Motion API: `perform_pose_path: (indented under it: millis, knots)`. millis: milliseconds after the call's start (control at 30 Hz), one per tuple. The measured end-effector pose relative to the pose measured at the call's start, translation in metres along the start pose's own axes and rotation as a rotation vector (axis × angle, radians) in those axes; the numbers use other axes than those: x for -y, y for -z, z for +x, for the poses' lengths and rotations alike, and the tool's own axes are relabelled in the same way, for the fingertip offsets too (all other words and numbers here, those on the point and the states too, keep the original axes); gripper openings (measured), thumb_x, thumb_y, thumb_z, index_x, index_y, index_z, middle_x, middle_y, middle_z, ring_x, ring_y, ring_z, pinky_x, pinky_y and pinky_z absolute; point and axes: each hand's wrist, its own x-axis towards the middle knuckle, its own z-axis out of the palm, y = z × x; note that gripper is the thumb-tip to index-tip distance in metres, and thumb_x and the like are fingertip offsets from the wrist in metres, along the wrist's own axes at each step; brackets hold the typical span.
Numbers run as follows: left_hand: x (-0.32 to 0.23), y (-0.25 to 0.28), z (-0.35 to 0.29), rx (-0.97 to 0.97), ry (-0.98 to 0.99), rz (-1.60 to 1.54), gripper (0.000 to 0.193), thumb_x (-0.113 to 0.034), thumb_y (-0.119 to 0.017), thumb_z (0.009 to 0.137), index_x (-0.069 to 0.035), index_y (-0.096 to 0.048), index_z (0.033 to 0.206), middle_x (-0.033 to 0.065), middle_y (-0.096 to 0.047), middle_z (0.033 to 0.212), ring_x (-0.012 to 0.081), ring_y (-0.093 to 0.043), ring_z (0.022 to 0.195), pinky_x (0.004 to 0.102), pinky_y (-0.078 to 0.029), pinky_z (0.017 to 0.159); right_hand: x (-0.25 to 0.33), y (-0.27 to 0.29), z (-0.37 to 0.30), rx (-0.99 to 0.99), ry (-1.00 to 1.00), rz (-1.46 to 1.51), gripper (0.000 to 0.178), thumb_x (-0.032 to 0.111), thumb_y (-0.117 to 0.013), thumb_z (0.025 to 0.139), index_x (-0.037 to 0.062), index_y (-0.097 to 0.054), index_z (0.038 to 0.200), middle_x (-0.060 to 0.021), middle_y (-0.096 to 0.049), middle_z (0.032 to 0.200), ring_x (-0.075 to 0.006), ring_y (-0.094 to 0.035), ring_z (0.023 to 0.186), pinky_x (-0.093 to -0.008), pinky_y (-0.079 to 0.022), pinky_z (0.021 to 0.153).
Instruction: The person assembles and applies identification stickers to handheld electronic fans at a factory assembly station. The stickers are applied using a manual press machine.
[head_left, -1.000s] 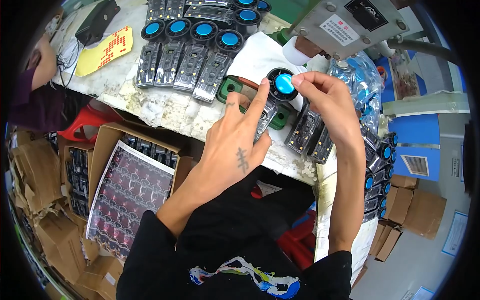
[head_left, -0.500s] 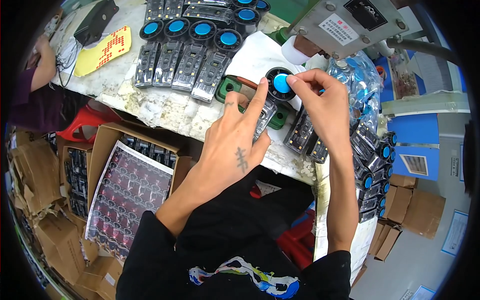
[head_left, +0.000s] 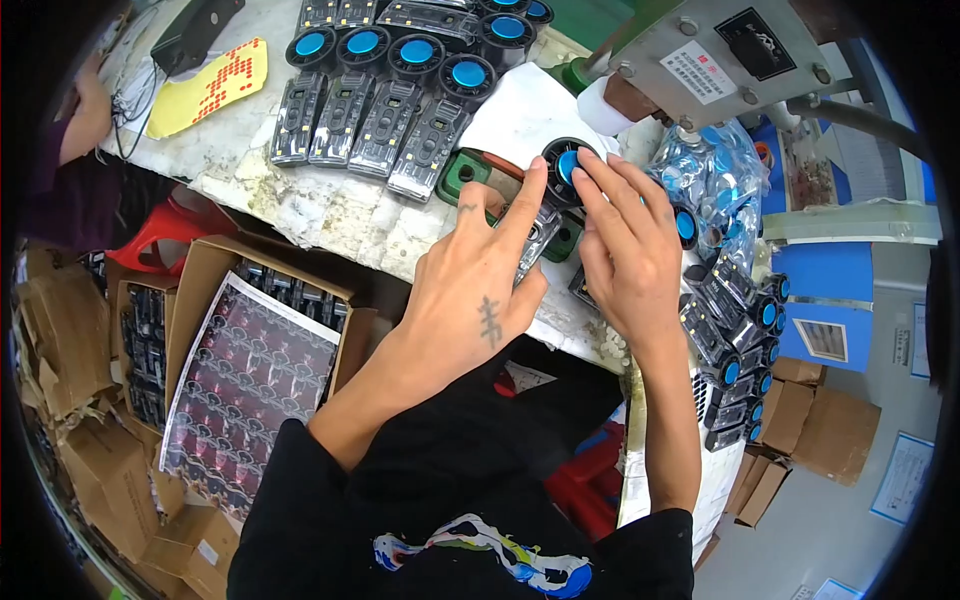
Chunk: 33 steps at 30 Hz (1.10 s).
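**One black spoked-head device (head_left: 558, 194) held over a green fixture (head_left: 566, 240)**

The device is positioned near the front edge of the worktable (head_left: 300, 222), its round head pointed away from the wearer and its clear, narrow body slanted toward the left hand (head_left: 478, 285). By that hand the body is grasped between index finger and thumb, the index fingertip being set at the rim of the head. On the blue disc (head_left: 567, 168) at the head's centre, the fingertips of the right hand (head_left: 632, 255) are laid; its fingers are extended and nothing is clenched in it. Whether the disc is fully seated cannot be told, as it is partly covered.

Beyond the fixture a white sheet (head_left: 520, 115) is spread, with a row of four similar devices (head_left: 386, 118) lined up to its left. A grey metal machine head (head_left: 655, 75) is mounted at the upper right, near a clear plastic bag (head_left: 715, 175) in which blue discs are held. More devices (head_left: 740, 330) are piled along the right side. Below the table's left part, a printed sheet (head_left: 250, 385) is propped on an open carton (head_left: 352, 345) packed with devices.
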Motion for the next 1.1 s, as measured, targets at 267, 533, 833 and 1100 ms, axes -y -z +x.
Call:
perform_pose_path:
  millis: [267,533,833,1100]
  knots:
    - [0.002,0.001,-0.001,0.015,0.009,0.006,0.075,-0.006,-0.063,0.079,-0.006,-0.035,0.148,0.0210,-0.048,0.114,0.0310,-0.059,0.072,0.0394,-0.050,0.066,0.010,-0.011,-0.002,-0.049,-0.038,-0.069,0.043,-0.001,-0.065,0.067,0.0003,-0.067,0.110,-0.0087,-0.063,0.126,-0.0283,-0.057,0.115,-0.0395,-0.046,0.092]
    - [-0.001,-0.001,0.003,0.019,-0.036,-0.037,0.079,-0.010,-0.065,0.077,-0.004,-0.032,0.148,0.0238,-0.045,0.110,0.0345,-0.059,0.070,0.0406,-0.052,0.063,0.017,-0.018,-0.008,-0.166,-0.148,-0.041,0.039,0.001,-0.063,0.070,0.0016,-0.068,0.108,-0.0089,-0.063,0.125,-0.0281,-0.057,0.115,-0.0443,-0.040,0.097]
    - [-0.007,0.005,0.010,0.052,-0.004,0.047,0.077,-0.011,-0.063,0.080,-0.005,-0.031,0.149,0.0258,-0.048,0.114,0.0379,-0.060,0.076,0.0429,-0.051,0.072,0.003,0.043,-0.027,-0.332,-0.263,0.038,0.036,0.003,-0.062,0.079,0.0020,-0.065,0.115,-0.0128,-0.061,0.129,-0.0326,-0.052,0.123,-0.0424,-0.038,0.104]
    - [0.001,-0.003,0.039,-0.038,-0.094,0.197,0.067,-0.021,-0.066,0.079,0.005,-0.047,0.137,0.0214,-0.055,0.101,0.0339,-0.058,0.085,0.0389,-0.047,0.081,-0.040,0.122,0.009,-0.750,-0.411,0.210,0.032,0.021,-0.056,0.097,0.0044,-0.066,0.122,-0.0111,-0.068,0.117,-0.0171,-0.063,0.107,-0.0295,-0.047,0.096]
